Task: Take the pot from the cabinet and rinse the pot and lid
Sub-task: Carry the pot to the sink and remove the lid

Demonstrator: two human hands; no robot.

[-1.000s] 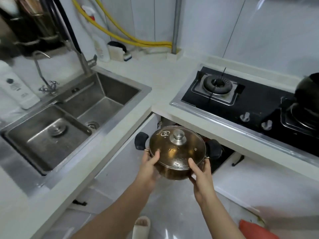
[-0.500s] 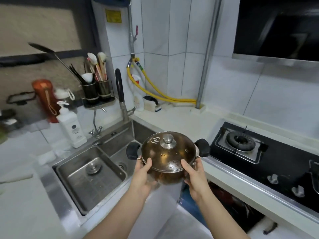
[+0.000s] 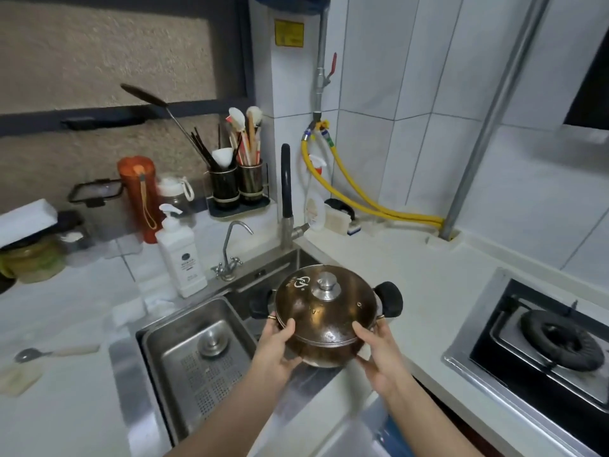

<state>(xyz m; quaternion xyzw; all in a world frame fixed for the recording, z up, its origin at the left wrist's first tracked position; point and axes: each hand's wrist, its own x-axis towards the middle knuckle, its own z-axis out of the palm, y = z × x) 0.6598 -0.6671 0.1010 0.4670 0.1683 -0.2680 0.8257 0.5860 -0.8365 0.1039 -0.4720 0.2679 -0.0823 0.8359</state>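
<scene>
The pot [image 3: 324,341] is gripped at its sides by both hands, left hand [image 3: 276,349] and right hand [image 3: 379,352], over the sink [image 3: 197,367]. The loose lid [image 3: 324,306] could be tipped off if the pot is tilted.

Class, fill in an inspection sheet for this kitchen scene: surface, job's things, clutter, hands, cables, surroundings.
Surface: white counter around a steel sink.
Job's things: pot, lid on, held over the sink edge.
Clutter: soap bottle, orange flask, utensil holders.
Hands: left hand and right hand grip the pot's sides.
Cables: yellow hoses along the wall.
Surroundings: black tap, gas burner, tiled wall.
</scene>
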